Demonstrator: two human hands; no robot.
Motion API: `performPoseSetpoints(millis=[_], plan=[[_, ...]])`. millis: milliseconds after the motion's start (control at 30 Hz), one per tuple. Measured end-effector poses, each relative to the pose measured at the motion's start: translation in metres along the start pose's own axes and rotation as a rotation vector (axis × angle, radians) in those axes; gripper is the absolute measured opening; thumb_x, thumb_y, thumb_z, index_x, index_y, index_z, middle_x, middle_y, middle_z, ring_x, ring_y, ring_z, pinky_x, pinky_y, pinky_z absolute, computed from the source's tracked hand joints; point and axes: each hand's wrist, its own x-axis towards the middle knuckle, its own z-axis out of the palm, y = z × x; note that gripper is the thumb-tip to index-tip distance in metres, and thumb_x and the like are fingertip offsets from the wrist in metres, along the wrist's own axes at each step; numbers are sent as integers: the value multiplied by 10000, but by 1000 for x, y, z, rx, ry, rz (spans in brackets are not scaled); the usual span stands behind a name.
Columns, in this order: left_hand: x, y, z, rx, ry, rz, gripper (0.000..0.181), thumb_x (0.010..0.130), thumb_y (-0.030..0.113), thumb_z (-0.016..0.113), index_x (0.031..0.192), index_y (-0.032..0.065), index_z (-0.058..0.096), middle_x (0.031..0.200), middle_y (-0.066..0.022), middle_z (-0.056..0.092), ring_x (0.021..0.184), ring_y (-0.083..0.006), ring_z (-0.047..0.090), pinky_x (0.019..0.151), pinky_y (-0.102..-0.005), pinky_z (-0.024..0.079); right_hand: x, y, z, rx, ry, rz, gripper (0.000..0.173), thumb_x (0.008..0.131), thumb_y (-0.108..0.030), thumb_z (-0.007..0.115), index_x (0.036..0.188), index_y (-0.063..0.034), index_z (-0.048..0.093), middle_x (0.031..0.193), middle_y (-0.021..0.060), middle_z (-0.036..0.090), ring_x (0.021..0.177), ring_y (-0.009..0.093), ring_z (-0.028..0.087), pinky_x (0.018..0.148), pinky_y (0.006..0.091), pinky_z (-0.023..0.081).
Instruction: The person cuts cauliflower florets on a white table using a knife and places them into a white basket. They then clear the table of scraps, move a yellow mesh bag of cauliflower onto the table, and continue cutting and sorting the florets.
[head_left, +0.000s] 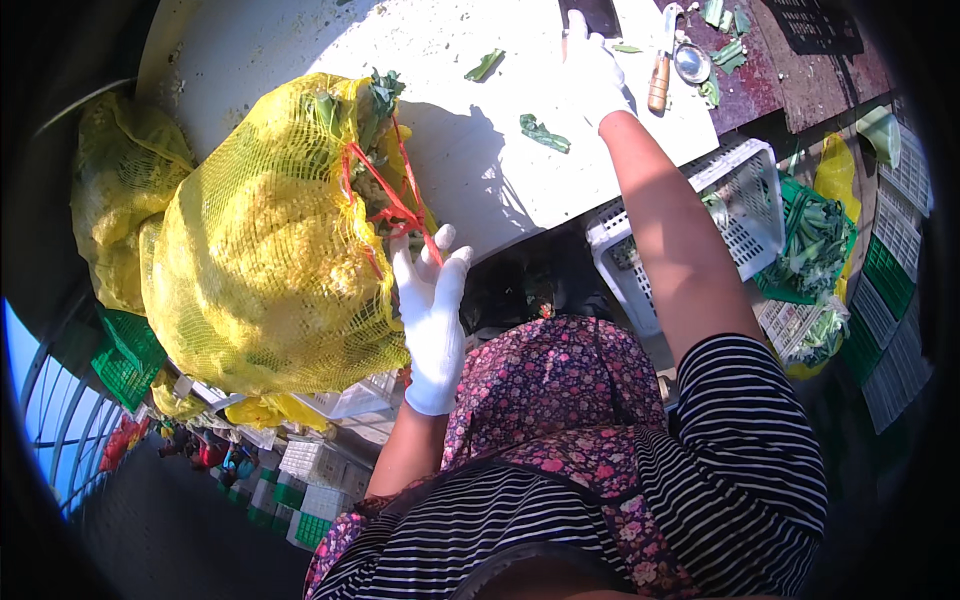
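A yellow mesh sack (262, 240) full of cauliflower heads stands on the left of the white tabletop (450, 127), its mouth laced with red twine (397, 214). My left hand (433, 315), in a white knit glove, is at the sack's mouth with its fingers spread around the twine; whether they pinch it is unclear. My right hand (594, 71), gloved too, reaches to the far side of the table beside a dark flat blade (600, 16); glare hides whether it grips it. Right of it lie a knife with a wooden handle (658, 82) and a round metal ladle or bowl (691, 63).
Leaf scraps (545, 133) lie on the tabletop. A second mesh sack (124, 195) is at the left. White plastic crates (739, 202) and a green crate of leaves (814, 232) stand below the table's right edge. Stacked crates and people are farther off.
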Motion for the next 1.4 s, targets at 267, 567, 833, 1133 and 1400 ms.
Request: performPoseSetpoints(millis=[267, 567, 833, 1133, 1400], plan=[[3, -1, -7, -67, -8, -28, 561, 942, 112, 492, 1423, -9, 229, 994, -138, 620, 879, -182, 609, 882, -321, 462, -157, 16, -57, 1064, -314, -121, 348, 890, -109, 600, 1186, 29, 479, 789, 47, 607, 626, 93, 586, 563, 248, 470], [-40, -2, -6, 170, 9, 80, 142, 967, 124, 510, 1007, 3, 572, 929, -70, 623, 840, -119, 587, 797, -251, 460, -185, -7, -32, 193, -206, -720, 107, 808, -154, 583, 852, -78, 645, 713, 112, 638, 623, 306, 631, 558, 373, 504], [-69, -1, -20, 441, -111, 113, 94, 910, 54, 569, 860, -19, 602, 792, -47, 626, 678, -63, 542, 641, -210, 446, -204, -4, -103, 580, 29, -464, 178, 862, -198, 579, 1010, -100, 592, 697, 74, 613, 558, 253, 628, 497, 364, 502], [-88, -7, -24, 705, -274, 244, 78, 832, 66, 639, 766, 29, 620, 752, -95, 644, 658, -244, 617, 618, -324, 475, -206, 24, -81, 248, -136, -443, 129, 879, -202, 578, 912, -80, 552, 683, 82, 626, 580, 269, 637, 496, 380, 499], [-87, 25, -21, 577, -321, 7, 53, 848, 76, 627, 829, 27, 637, 732, -88, 666, 626, -244, 640, 625, -332, 505, -242, 43, -26, 62, -491, -555, 57, 812, -145, 573, 811, -97, 543, 669, 107, 613, 614, 278, 640, 529, 399, 505]])
